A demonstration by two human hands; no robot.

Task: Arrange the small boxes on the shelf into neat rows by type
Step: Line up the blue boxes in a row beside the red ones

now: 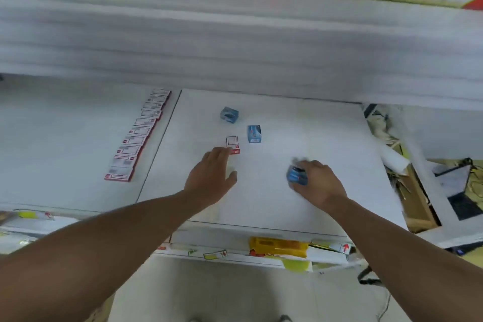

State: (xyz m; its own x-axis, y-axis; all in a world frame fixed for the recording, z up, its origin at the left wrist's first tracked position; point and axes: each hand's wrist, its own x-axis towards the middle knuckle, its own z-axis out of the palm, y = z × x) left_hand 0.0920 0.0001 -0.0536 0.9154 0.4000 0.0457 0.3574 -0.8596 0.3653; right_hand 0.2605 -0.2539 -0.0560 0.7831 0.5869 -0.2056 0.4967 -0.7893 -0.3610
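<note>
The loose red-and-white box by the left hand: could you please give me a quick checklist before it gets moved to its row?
1. Left hand reaches the loose red-and-white box: ok, fingertips at its near end.
2. Box gripped: not ok.
3. Red-and-white row neat: ok.
4. Right hand holds a blue box: ok.
5. Two other blue boxes sorted: not ok, loose.
6. Space beyond the row's far end: cannot tell.
</note>
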